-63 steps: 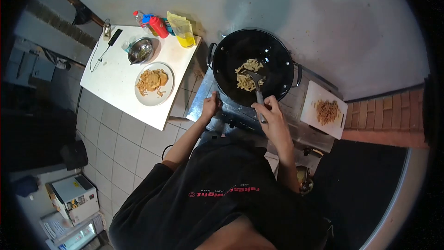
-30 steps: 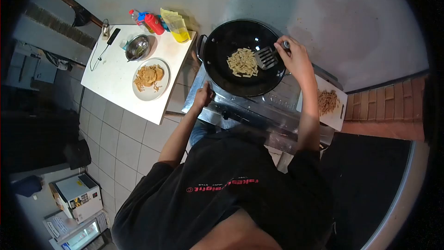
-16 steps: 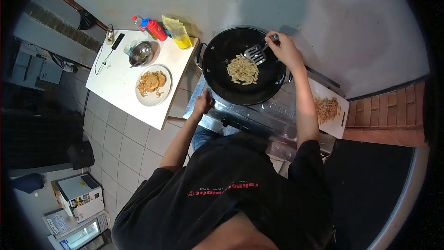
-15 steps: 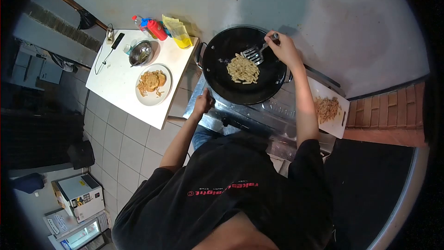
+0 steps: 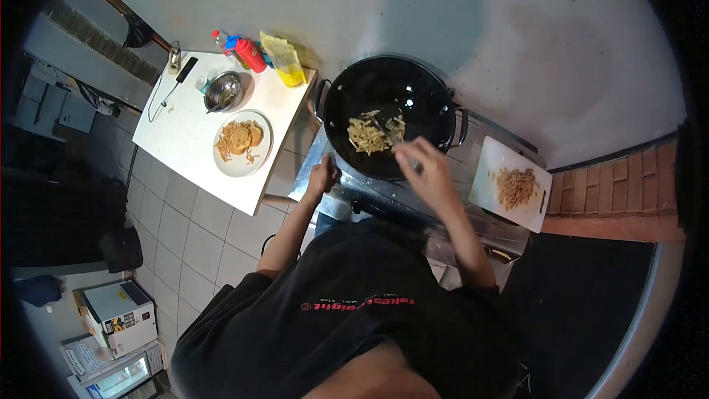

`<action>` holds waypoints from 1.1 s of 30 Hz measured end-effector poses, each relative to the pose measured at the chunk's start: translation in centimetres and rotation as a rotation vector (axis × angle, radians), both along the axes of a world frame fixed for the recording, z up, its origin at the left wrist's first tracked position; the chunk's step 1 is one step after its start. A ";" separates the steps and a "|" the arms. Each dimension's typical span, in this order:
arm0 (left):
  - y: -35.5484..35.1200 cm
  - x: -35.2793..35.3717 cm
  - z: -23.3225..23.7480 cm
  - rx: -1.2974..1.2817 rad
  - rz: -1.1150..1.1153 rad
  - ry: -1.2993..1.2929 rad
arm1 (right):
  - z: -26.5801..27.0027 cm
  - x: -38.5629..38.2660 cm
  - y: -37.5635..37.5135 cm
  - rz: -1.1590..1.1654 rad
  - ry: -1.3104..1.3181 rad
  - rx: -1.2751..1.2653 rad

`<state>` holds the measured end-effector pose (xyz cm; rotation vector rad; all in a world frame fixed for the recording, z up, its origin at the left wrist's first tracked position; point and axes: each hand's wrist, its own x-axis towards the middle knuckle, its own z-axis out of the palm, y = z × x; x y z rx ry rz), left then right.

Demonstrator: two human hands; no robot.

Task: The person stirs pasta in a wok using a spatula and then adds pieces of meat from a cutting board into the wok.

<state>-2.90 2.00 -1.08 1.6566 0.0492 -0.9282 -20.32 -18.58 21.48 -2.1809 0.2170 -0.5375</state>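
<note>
A black wok (image 5: 425,89) with two side handles stands on the metal stove, and pale chopped pieces (image 5: 365,136) lie in its lower middle. My right hand (image 5: 428,170) is at the wok's near right rim, its fingers wrapped round the handle of a metal spatula (image 5: 393,135), whose head is among the pieces and partly blurred. My left hand (image 5: 323,176) is closed near the wok's lower left edge, by the stove's front corner; whatever it may hold is hidden.
On the white table (image 5: 173,151) at left are a plate of food (image 5: 238,143), a metal bowl (image 5: 224,91), a red bottle (image 5: 250,55) and a yellow pouch (image 5: 284,60). A white cutting board (image 5: 491,159) with brown strips (image 5: 517,187) lies right of the wok.
My right hand has moved down and left with the spatula, from the wok's far right side to its near rim. The pale pieces have shifted and spread. My left hand has hardly moved.
</note>
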 end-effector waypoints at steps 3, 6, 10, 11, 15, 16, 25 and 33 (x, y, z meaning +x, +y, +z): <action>0.0 -0.3 0.4 0.059 -0.010 -0.084 | -0.4 -2.8 1.7 0.065 0.049 -0.082; 0.2 -0.1 0.3 0.030 -0.028 -0.029 | -0.3 -4.9 2.9 0.094 0.126 -0.189; -0.1 -0.2 0.9 -0.014 -0.015 -0.005 | -0.3 -6.3 3.4 0.056 0.110 -0.236; 0.0 -0.3 0.7 -0.022 -0.010 -0.018 | -0.2 -6.5 3.4 0.033 0.100 -0.236; 0.0 -0.4 0.8 -0.011 0.009 -0.022 | 0.8 -5.0 1.3 -0.163 -0.044 -0.247; 0.0 -0.3 1.0 0.016 0.005 -0.020 | 1.1 -4.0 0.1 -0.192 -0.092 -0.286; -0.1 -0.1 0.6 0.057 0.025 -0.050 | 5.5 1.2 -2.6 -0.212 -0.080 -0.249; 0.0 -0.1 -0.6 0.016 0.022 -0.091 | 5.0 -0.1 0.8 0.086 0.087 -0.364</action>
